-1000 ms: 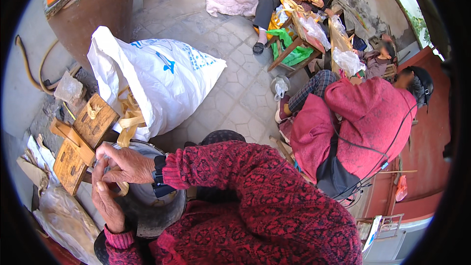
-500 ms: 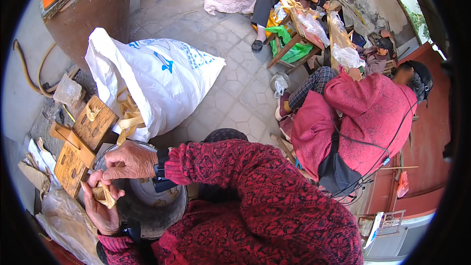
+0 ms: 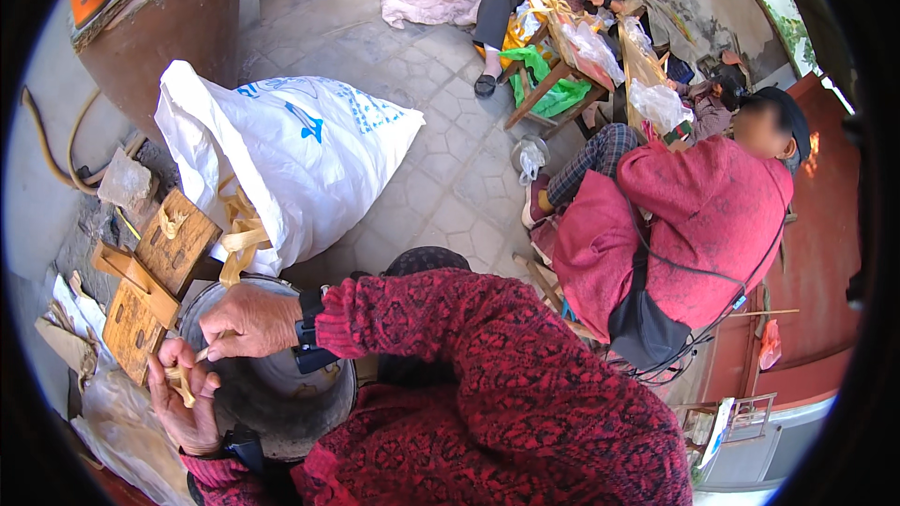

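Note:
My left hand (image 3: 192,412) holds a small folded piece of pale tan strip (image 3: 180,381) that looks like dried husk or leaf; its fingers curl around it. Just above, my right hand (image 3: 251,320) pinches a thin end of the tan material between thumb and fingers. Both hands are over the left side of a round grey metal basin (image 3: 328,412). Close beside them lies a wooden board (image 3: 178,248) with slots and a raised wooden crosspiece (image 3: 131,267); a tan scrap (image 3: 172,223) rests on it.
A large white woven sack (image 3: 323,169) lies ahead, tan strips (image 3: 246,234) spilling from its mouth. Crumpled clear plastic (image 3: 131,431) is at left. A person in a red smock (image 3: 703,225) sits at right. Farther off, others sit around a wooden stool (image 3: 544,98) with plastic bags.
My right hand has shifted slightly downward, and a thin strip end now shows in its pinch. The left fingers have turned around the folded piece. The view has moved slightly.

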{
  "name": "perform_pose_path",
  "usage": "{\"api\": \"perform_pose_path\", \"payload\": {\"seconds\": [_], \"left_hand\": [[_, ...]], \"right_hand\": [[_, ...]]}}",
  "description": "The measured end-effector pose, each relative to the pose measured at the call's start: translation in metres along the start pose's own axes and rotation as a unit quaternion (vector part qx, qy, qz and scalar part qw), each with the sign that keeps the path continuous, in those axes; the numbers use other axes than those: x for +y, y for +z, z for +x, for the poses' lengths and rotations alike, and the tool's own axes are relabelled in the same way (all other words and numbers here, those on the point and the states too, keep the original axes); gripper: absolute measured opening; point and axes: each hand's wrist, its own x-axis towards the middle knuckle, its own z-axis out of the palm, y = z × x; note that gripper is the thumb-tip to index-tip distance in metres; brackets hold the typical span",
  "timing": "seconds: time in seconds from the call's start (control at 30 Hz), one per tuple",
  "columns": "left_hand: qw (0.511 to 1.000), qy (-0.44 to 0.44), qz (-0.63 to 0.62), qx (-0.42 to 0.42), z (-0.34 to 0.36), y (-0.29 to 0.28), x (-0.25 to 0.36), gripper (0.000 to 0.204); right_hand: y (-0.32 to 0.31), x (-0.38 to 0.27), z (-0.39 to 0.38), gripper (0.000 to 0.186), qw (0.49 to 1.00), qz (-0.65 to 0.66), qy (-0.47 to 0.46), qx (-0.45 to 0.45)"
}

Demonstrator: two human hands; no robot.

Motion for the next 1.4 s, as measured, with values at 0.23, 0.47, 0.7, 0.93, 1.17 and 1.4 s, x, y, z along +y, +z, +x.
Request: {"api": "perform_pose_path", "payload": {"seconds": [0.23, 0.47, 0.7, 0.93, 1.17, 1.4], "left_hand": [[0.998, 0.040, -0.045, 0.033, 0.002, -0.018, 0.024, 0.042], [0.966, 0.117, 0.188, 0.130, 0.003, 0.007, -0.002, 0.055], [0.930, 0.014, 0.314, 0.192, 0.006, 0.019, 0.000, 0.035], [0.967, 0.074, 0.242, 0.044, 0.008, 0.005, -0.008, 0.014], [0.981, 0.047, 0.188, 0.020, 0.005, 0.006, 0.002, 0.014], [0.994, 0.059, 0.090, -0.016, 0.005, -0.009, 0.006, 0.009]], "right_hand": [[-0.014, -0.001, -0.004, 0.020, 0.999, 0.020, 0.023, -0.013], [-0.003, 0.009, -0.009, 0.022, 0.998, -0.057, -0.015, 0.017], [-0.006, 0.014, -0.012, 0.020, 0.998, -0.058, 0.010, -0.013], [0.008, 0.016, -0.004, 0.032, 0.981, 0.019, 0.177, -0.081], [0.020, 0.001, 0.016, 0.037, 0.963, 0.116, 0.214, -0.113], [0.013, -0.003, 0.028, 0.030, 0.978, 0.011, 0.145, -0.151]]}}
